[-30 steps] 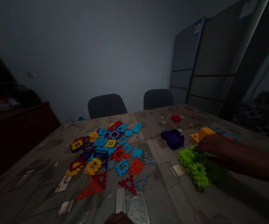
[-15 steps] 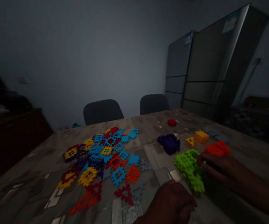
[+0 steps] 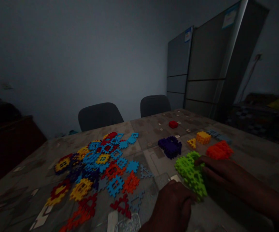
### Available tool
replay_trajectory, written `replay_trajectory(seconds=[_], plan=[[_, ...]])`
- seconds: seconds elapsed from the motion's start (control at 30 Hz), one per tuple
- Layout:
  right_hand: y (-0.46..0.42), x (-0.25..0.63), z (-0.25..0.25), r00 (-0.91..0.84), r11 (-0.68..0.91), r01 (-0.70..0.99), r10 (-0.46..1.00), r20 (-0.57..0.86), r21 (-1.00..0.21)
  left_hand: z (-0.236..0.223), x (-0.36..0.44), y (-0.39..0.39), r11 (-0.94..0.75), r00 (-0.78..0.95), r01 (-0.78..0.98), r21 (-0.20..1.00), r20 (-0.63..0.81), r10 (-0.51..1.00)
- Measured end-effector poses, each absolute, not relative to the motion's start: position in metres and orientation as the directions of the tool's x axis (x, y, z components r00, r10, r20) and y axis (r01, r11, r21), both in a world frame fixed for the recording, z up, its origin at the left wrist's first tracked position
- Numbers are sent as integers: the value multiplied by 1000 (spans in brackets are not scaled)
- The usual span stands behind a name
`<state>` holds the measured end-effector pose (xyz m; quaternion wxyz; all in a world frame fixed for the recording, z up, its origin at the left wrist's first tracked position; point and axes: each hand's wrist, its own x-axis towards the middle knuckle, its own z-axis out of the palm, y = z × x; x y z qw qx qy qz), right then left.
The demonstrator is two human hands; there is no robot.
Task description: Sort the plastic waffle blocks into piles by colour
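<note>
A stack of bright green interlocking plastic tiles [image 3: 189,170] with toothed edges lies on the table in front of me. My right hand [image 3: 215,170] is at its right side, thumb and fingers closed over the edge. At the near end, my left hand [image 3: 174,203] is curled with its fingertips against the lowest green tiles; its palm side is hidden. Just beyond the green tiles sits a dark purple stack of tiles [image 3: 170,146]. An orange-red stack [image 3: 219,150] lies beyond my right hand, beside a yellow-orange stack [image 3: 203,137] and a yellow triangular tile [image 3: 192,142].
A loose heap of mixed tiles [image 3: 102,158], blue, yellow, red and purple, spreads over the left of the patterned table [image 3: 149,127]. A small red stack [image 3: 173,124] is farther back, and grey tiles [image 3: 219,136] lie at the right. Two chairs [image 3: 101,115] stand behind.
My left hand has moved forward to the near end of the green tiles. My right hand stays at their right side. The view has turned slightly to the right.
</note>
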<state>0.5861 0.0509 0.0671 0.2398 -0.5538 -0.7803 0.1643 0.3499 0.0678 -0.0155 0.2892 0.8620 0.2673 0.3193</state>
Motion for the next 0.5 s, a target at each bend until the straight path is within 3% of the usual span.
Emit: replay_trajectory(seconds=[0.13, 0.3, 0.5], plan=[[66, 596, 61, -294, 427, 788, 894, 338, -443, -19, 344, 67, -611, 565, 389, 689, 346, 749], [75, 599, 57, -422, 519, 780, 848, 319, -348, -16, 351, 72, -579, 550, 446, 682, 301, 779], [75, 599, 49, -418, 496, 800, 864, 280, -338, -14, 362, 80, -554, 546, 485, 677, 261, 796]])
